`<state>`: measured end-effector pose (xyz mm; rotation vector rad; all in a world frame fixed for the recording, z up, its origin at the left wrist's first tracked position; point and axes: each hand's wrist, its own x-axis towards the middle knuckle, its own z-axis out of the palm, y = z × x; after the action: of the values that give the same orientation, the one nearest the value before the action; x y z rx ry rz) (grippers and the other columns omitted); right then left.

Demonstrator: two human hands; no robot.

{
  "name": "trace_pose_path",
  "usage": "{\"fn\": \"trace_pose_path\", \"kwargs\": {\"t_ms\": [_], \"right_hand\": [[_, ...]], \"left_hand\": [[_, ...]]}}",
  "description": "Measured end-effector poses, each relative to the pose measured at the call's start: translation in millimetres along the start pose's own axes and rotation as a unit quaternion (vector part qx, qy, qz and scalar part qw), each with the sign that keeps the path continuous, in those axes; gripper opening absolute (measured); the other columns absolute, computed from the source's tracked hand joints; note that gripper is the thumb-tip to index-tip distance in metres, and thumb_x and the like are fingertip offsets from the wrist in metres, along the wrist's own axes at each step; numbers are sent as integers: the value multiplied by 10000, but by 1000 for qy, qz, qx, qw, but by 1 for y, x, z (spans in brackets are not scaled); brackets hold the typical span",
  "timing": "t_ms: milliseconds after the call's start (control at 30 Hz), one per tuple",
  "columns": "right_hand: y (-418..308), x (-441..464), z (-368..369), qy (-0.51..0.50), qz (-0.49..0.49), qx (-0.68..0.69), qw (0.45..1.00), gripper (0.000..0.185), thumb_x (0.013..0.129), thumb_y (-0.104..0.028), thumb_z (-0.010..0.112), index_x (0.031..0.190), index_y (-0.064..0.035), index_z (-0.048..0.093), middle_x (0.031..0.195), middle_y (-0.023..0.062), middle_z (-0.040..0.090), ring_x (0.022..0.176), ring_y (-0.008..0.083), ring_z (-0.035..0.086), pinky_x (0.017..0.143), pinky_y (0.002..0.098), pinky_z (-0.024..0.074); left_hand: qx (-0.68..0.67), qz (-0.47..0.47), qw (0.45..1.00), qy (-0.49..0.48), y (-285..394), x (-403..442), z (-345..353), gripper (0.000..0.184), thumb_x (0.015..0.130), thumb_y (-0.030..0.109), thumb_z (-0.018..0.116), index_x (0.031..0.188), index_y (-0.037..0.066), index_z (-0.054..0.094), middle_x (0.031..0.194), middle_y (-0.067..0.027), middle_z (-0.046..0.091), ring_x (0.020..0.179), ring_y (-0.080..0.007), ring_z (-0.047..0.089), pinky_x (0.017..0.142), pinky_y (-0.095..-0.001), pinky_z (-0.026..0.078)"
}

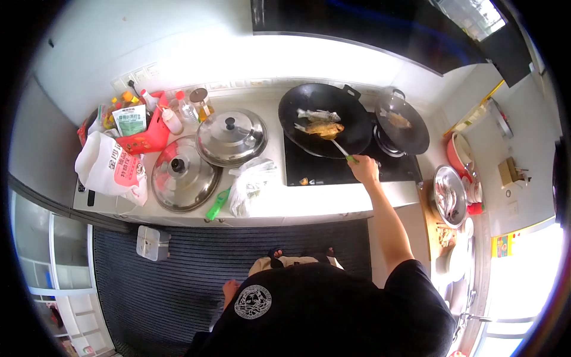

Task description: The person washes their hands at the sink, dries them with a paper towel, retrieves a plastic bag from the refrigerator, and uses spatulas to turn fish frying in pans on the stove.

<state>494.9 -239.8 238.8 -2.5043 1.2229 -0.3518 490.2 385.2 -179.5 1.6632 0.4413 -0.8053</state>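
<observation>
My right hand [364,169] is wrapped round the green handle of a spatula [340,147], arm stretched over the stove. The spatula's far end meets a golden-brown fried fish [324,129] in the large black wok [297,98]; its blade is hidden by the fish. Just behind lies a paler, silvery fish [319,115] in the same wok. My left hand [230,291] hangs low beside my body, away from the counter, and its fingers are too small and partly hidden to read.
A smaller dark pan [416,134] with another fish stands on the right burner of the black cooktop [321,172]. Steel lids [241,146], a plastic bag [253,184] and a red basket [156,140] occupy the left counter. A steel bowl [439,217] of raw fish sits right.
</observation>
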Motion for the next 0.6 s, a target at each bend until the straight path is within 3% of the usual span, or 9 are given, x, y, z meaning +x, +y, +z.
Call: {"fn": "trace_pose_path", "kwargs": {"t_ms": [100, 133, 200, 300, 400, 500, 567, 600], "right_hand": [[5, -16, -12, -18, 26, -10, 999, 274, 726, -333, 625, 945, -172, 660, 825, 148, 631, 795, 311, 608, 714, 383, 480], [8, -21, -16, -14, 15, -16, 1000, 287, 726, -315, 628, 968, -164, 652, 835, 149, 629, 800, 310, 606, 714, 383, 479], [6, -27, -24, -3, 9, -3, 1000, 306, 724, -309, 632, 989, -156, 644, 836, 151, 628, 799, 312, 605, 711, 380, 479], [12, -34, -23, 15, -2, 12, 1000, 334, 721, -302, 639, 1015, -145, 633, 829, 155, 627, 791, 316, 605, 704, 377, 481], [22, -30, -13, 31, -9, 30, 999, 345, 720, -300, 643, 1026, -141, 628, 815, 157, 627, 776, 319, 606, 696, 374, 483], [23, -31, -12, 38, -15, 49, 998, 342, 719, -293, 652, 1025, -143, 629, 796, 156, 629, 759, 311, 611, 689, 373, 485], [30, -25, -12, 31, -19, 71, 997, 342, 717, -291, 657, 1024, -145, 630, 796, 158, 629, 761, 305, 614, 689, 371, 486], [34, -22, -12, 37, -31, 79, 996, 343, 714, -286, 662, 1021, -137, 631, 801, 161, 629, 767, 299, 615, 690, 364, 486]], "left_hand": [[152, 42, 988, 2, 11, 0, -3, 165, 739, 201, 565, 720, 43, 610, 700, -107, 627, 596, -255, 591, 555, -347, 467], [278, 136, 951, -10, 12, -2, -4, 158, 728, 199, 576, 710, 46, 610, 695, -96, 628, 605, -257, 594, 552, -352, 467], [503, 315, 805, -33, 14, 2, -9, 146, 705, 196, 598, 691, 51, 608, 685, -75, 628, 624, -261, 599, 545, -362, 466], [581, 289, 760, -42, 19, 9, -8, 121, 648, 184, 643, 668, 73, 599, 686, -62, 621, 634, -269, 595, 540, -365, 465], [514, 261, 813, -82, 48, -13, -1, 103, 646, 169, 644, 661, 86, 585, 708, -54, 620, 621, -256, 586, 515, -350, 455], [584, 472, 660, 31, 61, -29, 6, 82, 697, 160, 592, 676, 82, 579, 738, -54, 627, 568, -233, 575, 458, -321, 426], [374, 252, 892, 28, 61, -35, 22, 124, 713, 184, 553, 686, 65, 578, 692, -69, 615, 529, -220, 563, 451, -338, 420], [245, 127, 961, 23, 56, -34, 29, 149, 722, 196, 534, 691, 57, 577, 669, -76, 609, 509, -214, 557, 447, -346, 417]]}}
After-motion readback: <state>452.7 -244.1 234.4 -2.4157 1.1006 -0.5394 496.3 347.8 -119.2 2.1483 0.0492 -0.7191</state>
